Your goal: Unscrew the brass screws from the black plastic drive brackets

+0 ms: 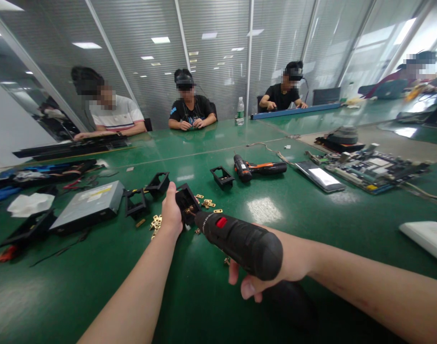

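Observation:
My left hand (pixel 172 212) grips a black plastic frame (pixel 187 197) by its left side, tilted up off the green table. Wrapped round the handle of a black cordless drill (pixel 241 239) is my right hand (pixel 256 282). The drill points away from me, its bit reaching into the frame near small brass pieces there; whether the bit touches a screw I cannot tell. Loose brass plates (pixel 208 203) lie just right of the frame, and a heap of brass parts (pixel 155 223) lies left of my left hand. Much of the drill's handle is hidden.
More black frames stand around, one at the left (pixel 135 203), another ahead (pixel 221 177). A second drill (pixel 259 167) lies beyond. Left is a silver disc drive (pixel 89 205); right are a phone (pixel 319 176) and a circuit board (pixel 378 167). Several people sit across the table.

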Available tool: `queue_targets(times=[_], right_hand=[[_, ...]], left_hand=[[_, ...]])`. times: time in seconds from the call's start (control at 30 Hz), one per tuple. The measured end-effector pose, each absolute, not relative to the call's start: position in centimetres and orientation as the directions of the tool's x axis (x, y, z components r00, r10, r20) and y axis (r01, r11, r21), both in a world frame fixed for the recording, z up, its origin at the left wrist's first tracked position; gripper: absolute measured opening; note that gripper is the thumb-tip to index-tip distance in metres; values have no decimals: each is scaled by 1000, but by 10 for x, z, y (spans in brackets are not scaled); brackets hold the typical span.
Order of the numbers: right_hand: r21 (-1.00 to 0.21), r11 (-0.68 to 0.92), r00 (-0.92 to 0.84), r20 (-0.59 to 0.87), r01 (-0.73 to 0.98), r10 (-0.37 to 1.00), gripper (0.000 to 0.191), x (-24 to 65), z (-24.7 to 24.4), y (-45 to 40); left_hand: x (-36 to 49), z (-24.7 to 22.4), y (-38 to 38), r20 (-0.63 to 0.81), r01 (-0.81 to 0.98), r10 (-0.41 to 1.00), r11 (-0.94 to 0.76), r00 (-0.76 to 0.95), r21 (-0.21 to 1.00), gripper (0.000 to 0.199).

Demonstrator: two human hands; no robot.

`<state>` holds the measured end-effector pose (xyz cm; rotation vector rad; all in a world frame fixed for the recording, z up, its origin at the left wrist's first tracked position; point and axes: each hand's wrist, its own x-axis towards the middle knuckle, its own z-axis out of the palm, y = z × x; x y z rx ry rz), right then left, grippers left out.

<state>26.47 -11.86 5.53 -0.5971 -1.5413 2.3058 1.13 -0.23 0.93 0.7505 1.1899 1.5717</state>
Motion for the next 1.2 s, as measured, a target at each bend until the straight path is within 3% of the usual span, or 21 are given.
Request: queue_targets(times=[0.13, 0.27, 1.0, 1.2], right_hand=[[-935, -353, -885, -130, -42, 448, 65, 265, 51, -118], [-937, -344, -897, -97, -64, 432, 56, 264, 48, -118], [-917, -384, -896, -77, -108, 437, 58, 263, 44, -117], [-917, -393, -893, -115, -74, 436, 44, 263, 50, -118]], left_hand=[[11, 8, -1, -84, -334, 943, -30, -323, 942, 56], [11, 8, -1, -88, -321, 944, -20, -317, 947, 58], [10, 5, 1, -70, -313, 949, -31, -307, 949, 59], [10, 6, 0, -74, -328, 946, -35, -316, 944, 56]])
